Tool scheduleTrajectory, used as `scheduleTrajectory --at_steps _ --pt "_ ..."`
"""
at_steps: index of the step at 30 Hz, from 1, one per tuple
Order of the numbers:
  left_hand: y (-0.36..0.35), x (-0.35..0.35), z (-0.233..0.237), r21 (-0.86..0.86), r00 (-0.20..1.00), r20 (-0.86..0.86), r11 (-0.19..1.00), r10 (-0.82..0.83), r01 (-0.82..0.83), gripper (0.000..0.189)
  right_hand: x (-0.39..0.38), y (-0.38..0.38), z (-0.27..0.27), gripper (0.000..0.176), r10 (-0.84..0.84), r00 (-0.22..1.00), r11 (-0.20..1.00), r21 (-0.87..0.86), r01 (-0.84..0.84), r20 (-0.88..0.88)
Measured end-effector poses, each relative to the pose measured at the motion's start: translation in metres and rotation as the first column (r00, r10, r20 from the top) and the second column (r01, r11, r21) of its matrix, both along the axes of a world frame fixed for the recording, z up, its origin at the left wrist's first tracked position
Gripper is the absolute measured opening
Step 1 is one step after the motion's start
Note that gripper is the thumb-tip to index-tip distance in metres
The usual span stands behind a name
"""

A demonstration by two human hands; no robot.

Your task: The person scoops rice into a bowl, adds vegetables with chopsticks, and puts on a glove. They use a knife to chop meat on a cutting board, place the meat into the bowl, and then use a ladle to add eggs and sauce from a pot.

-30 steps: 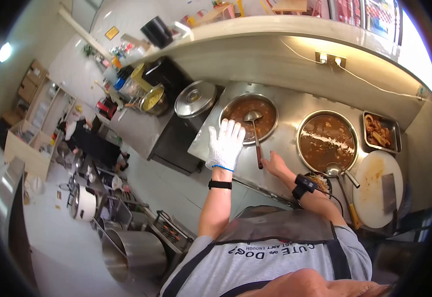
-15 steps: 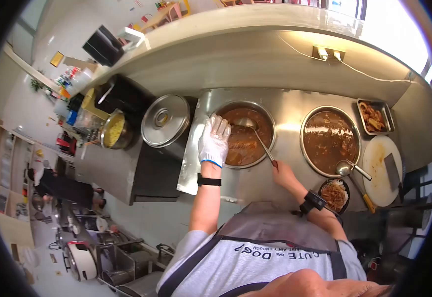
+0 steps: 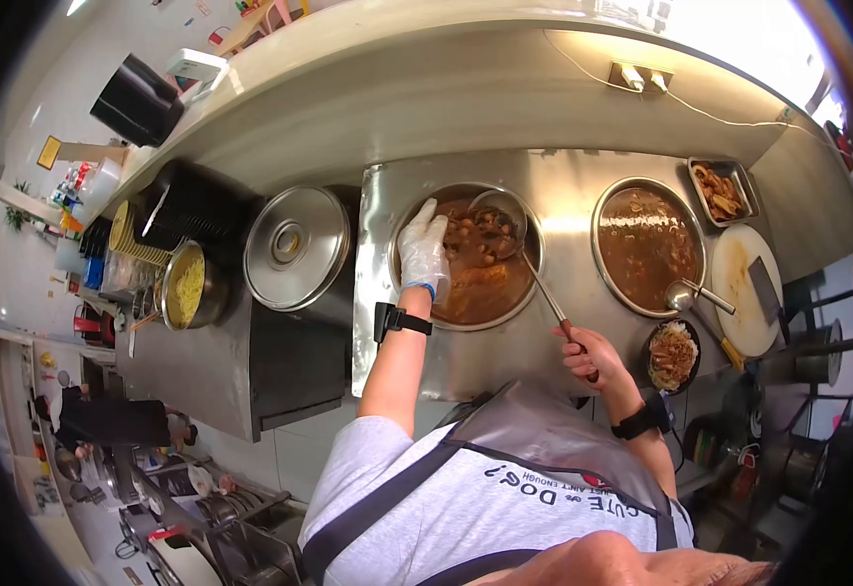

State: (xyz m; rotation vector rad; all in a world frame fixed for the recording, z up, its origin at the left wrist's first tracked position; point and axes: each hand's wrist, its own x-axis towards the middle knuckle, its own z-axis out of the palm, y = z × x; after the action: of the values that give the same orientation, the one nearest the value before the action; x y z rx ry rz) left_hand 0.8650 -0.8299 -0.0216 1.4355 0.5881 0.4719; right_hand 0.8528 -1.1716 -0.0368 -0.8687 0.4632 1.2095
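Note:
My right hand (image 3: 592,359) is closed around the brown handle of a ladle (image 3: 543,283). The ladle's wide bowl sits at the far side of the left pot (image 3: 394,269), with dark brown chunks at its near edge. Brown stew (image 3: 480,293) fills this pot, and an orange-brown piece shows in it. My left hand (image 3: 424,249), in a white glove under clear plastic, hovers over the pot's left side. Its fingers are stretched out and hold nothing that I can see.
To the right are a second pot of stew (image 3: 646,249), another ladle (image 3: 682,295), a bowl of rice with topping (image 3: 671,355), a metal tray of food (image 3: 722,190) and a cutting board (image 3: 739,327) with a cleaver. A lidded pot (image 3: 297,246) and yellow shreds (image 3: 190,285) stand left.
The ladle's bowl has come up in the stew, and dark chunks now show. My right hand has shifted toward me along with the handle. My left hand has moved further over the pot.

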Motion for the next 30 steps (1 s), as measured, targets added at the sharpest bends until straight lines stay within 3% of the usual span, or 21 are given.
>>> scheduleTrajectory --at_steps 1,8,10,11,13,14,17,18,20,21,22,24,27,30 --pt "0.004 0.006 -0.015 0.117 1.000 0.019 0.993 -0.013 0.010 0.043 -0.002 -0.002 0.004 0.025 -0.011 1.000 1.000 0.027 0.011 -0.012" --pt "0.017 0.025 -0.044 0.401 0.991 -0.097 0.908 -0.089 0.121 0.039 -0.008 -0.010 0.019 0.029 -0.006 1.000 0.999 0.039 0.007 -0.024" --pt "0.022 0.028 -0.047 0.701 0.967 -0.235 0.671 -0.103 0.241 0.039 -0.007 -0.010 0.027 0.031 0.019 1.000 0.999 0.027 -0.018 -0.021" --pt "0.023 0.029 -0.048 0.702 0.967 -0.232 0.670 -0.105 0.241 0.039 -0.007 -0.010 0.031 0.031 0.017 1.000 0.999 0.027 -0.016 -0.018" --pt "0.021 0.032 -0.047 0.833 0.943 -0.301 0.443 -0.141 0.332 0.033 -0.006 -0.009 0.038 0.031 0.042 0.999 0.998 -0.044 -0.042 0.007" --pt "0.021 0.035 -0.047 0.836 0.946 -0.291 0.443 -0.144 0.325 0.033 -0.004 -0.008 0.039 0.031 0.039 0.999 0.998 -0.045 -0.039 0.018" --pt "0.017 0.033 -0.047 0.901 0.920 -0.314 0.234 -0.234 0.366 0.025 -0.006 -0.007 0.042 0.032 0.069 0.997 0.996 -0.057 -0.068 0.019" --pt "0.015 0.032 -0.047 0.903 0.924 -0.305 0.239 -0.230 0.358 0.025 -0.006 -0.006 0.044 0.032 0.083 0.997 0.995 -0.057 -0.082 0.010" --pt "0.012 0.034 -0.044 0.896 0.883 -0.413 0.076 -0.224 0.438 0.023 -0.003 -0.004 0.047 0.032 0.098 0.995 0.994 -0.056 -0.097 0.020" --pt "0.011 0.035 -0.046 0.915 0.896 -0.387 0.031 -0.219 0.402 0.016 -0.005 -0.004 0.047 0.032 0.107 0.994 0.993 -0.045 -0.106 0.016" --pt "0.011 0.036 -0.049 0.918 0.899 -0.378 0.035 -0.220 0.395 0.016 -0.005 -0.004 0.049 0.032 0.115 0.993 0.993 -0.033 -0.114 0.011" --pt "0.007 0.036 -0.053 0.820 0.820 -0.545 0.094 -0.173 0.565 0.012 -0.007 -0.002 0.050 0.032 0.095 0.995 0.995 -0.043 -0.095 0.005" --pt "0.003 0.035 -0.066 0.851 0.858 -0.505 0.111 -0.092 0.513 0.020 -0.007 -0.001 0.052 0.031 0.145 0.989 0.989 -0.019 -0.145 0.024" --pt "-0.003 0.035 -0.069 0.858 0.856 -0.512 0.003 -0.071 0.513 0.018 -0.008 0.000 0.052 0.030 0.124 0.992 0.992 -0.003 -0.124 -0.010"
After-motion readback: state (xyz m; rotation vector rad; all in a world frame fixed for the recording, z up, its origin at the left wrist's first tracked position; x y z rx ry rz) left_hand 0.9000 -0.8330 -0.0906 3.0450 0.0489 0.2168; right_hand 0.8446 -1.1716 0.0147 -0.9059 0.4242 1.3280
